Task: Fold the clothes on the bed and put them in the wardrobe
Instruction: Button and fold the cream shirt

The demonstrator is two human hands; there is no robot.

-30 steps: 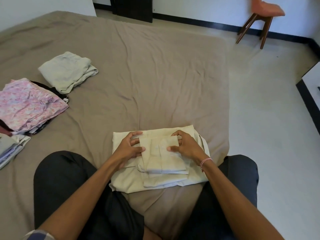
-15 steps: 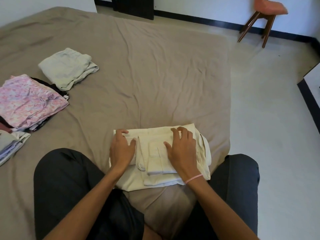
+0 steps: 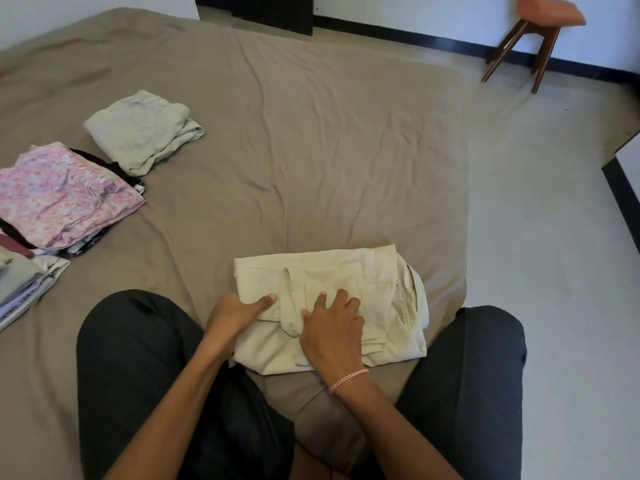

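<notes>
Nearby, folded piles (image 3: 69,199); chair (image 3: 549,13) beyond.

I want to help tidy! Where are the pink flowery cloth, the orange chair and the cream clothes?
pink flowery cloth (image 3: 65,192): head view, middle of its top.
orange chair (image 3: 550,12): head view, on the seat.
cream clothes (image 3: 346,271): head view, bare far half of the top.

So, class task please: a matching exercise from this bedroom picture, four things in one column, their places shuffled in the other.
1. cream folded garment
2. pale green folded garment
3. pink floral folded cloth
4. orange chair with wooden legs

a. on the floor by the wall
b. atop a pile at the bed's left edge
c. alone on the bed, beyond the pile
d. between the person's knees

Pairs: 1-d, 2-c, 3-b, 4-a
</notes>
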